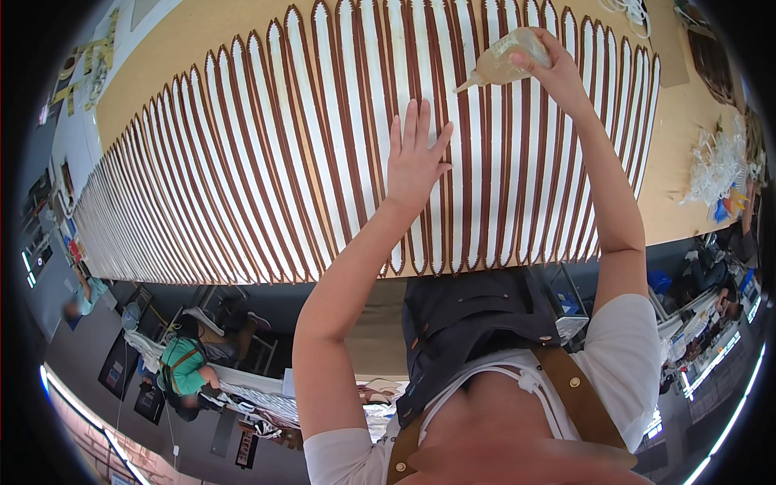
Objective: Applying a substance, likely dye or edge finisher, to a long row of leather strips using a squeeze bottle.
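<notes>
While the left fingers (410,125) spread over strips (350,105), the right fingers (529,63) grip a faintly marked bottle (499,65).

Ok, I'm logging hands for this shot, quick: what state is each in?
Left hand: open, fingers spread, palm down over the brown-edged white strips, with nothing visibly gripped.
Right hand: closed around a translucent squeeze bottle, its nozzle over the strips.

Smooth translucent plastic bottle (503,61) (faintly glossy), matt strips (325,40), matt cloth apron (477,311).
</notes>
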`<action>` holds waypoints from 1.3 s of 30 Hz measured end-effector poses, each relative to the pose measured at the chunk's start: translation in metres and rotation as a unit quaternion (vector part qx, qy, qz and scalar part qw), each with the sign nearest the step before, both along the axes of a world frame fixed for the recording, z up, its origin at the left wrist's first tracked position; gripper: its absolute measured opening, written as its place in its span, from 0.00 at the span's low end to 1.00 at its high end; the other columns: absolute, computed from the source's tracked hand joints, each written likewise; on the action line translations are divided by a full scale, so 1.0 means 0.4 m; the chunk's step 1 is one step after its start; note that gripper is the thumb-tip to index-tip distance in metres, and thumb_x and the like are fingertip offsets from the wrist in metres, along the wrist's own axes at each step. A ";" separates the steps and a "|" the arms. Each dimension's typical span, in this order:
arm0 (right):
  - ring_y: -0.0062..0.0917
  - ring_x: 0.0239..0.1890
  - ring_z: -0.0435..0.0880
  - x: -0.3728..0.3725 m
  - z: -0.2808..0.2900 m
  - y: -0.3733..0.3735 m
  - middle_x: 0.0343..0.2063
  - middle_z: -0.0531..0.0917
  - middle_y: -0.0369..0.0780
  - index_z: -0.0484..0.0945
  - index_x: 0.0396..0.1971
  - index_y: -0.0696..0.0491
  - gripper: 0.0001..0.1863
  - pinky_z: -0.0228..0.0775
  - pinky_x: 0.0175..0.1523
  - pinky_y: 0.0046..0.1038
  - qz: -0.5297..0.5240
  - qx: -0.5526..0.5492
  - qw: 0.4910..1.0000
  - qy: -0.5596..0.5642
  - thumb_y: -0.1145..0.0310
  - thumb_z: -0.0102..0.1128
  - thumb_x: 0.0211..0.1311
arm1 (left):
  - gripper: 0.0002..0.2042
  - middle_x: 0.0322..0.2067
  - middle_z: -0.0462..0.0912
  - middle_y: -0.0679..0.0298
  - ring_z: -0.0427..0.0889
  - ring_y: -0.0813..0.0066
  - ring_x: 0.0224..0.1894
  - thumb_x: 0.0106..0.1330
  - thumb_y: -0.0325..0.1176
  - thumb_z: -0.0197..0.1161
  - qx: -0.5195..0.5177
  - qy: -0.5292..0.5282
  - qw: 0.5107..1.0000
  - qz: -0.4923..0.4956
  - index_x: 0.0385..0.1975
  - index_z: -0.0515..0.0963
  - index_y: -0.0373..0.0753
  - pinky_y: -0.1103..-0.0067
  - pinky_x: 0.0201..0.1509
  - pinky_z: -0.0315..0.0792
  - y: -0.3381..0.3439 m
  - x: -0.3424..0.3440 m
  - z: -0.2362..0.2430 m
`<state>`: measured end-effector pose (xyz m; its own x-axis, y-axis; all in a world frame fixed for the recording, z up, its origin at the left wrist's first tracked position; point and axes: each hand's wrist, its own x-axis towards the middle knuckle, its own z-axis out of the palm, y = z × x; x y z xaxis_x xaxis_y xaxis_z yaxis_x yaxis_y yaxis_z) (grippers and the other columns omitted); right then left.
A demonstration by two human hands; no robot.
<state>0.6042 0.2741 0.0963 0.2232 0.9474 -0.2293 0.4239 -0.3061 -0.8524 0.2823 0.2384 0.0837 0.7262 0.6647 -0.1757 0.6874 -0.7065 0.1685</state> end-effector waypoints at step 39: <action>0.34 0.59 0.78 0.100 -0.017 0.169 0.56 0.80 0.47 0.71 0.63 0.59 0.36 0.70 0.64 0.34 -0.136 0.198 0.970 -0.044 0.58 0.76 0.60 | 0.37 0.77 0.54 0.47 0.46 0.41 0.80 0.55 0.53 0.75 0.011 -0.050 0.996 0.076 0.68 0.74 0.59 0.47 0.80 0.46 -0.078 0.109 0.005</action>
